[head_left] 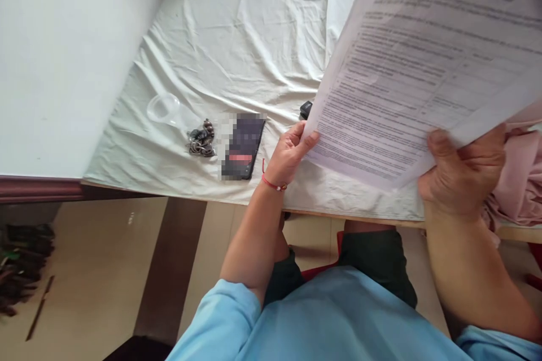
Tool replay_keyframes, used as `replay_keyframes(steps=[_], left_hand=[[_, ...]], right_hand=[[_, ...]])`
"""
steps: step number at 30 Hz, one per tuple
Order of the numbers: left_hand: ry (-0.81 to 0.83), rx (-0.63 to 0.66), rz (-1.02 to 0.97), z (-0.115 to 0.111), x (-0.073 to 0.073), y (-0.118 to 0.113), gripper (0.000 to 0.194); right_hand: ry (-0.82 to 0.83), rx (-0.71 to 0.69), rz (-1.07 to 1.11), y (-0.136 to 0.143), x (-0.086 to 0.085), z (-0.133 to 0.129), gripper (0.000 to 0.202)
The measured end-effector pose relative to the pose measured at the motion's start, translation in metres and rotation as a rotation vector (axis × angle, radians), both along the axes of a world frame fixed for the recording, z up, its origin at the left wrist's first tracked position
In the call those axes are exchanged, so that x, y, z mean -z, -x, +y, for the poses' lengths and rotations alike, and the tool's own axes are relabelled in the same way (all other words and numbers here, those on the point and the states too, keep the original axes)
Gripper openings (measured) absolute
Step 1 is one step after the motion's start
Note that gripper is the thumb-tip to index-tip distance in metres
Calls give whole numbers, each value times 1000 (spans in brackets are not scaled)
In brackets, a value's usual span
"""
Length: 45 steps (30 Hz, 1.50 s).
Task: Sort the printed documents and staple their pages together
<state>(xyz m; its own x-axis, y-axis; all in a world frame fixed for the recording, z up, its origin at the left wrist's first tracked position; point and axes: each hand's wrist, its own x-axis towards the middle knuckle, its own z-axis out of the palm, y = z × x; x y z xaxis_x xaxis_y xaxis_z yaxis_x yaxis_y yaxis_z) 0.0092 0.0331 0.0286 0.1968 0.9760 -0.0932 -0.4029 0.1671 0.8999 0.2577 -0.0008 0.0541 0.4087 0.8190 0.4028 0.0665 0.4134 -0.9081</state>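
Both my hands hold up a stack of printed paper sheets [393, 79] above the table's front edge. My left hand [290, 152], with a red string bracelet at the wrist, pinches the lower left edge between thumb and fingers. Gripping the lower right part is my right hand [463, 169], its thumb on the front and its fingers behind the paper. The print is too blurred to read. A small black object [305, 109] pokes out from behind the paper's left edge, partly hidden. Left of my left hand lies a dark phone [243, 146], partly pixelated.
A wrinkled pale cloth [237, 28] covers the table. On it are a clear plastic cup [163, 108] and a bunch of keys [202, 141]. Pink fabric [520, 180] lies at the right. A white wall [63, 56] borders the table on the left.
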Motion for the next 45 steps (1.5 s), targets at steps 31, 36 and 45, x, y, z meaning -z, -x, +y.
replay_keyframes(steps=[31,36,45], left_hand=[[-8,130,47,-1,-4,6,37],[50,231,86,-2,4,12,42],[105,205,192,2,15,15,47]], right_hand=[[402,-214,224,0,17,-11,45],[687,-275,283,-4,19,-17,51],[882,-438,252,-19,24,-56,55]])
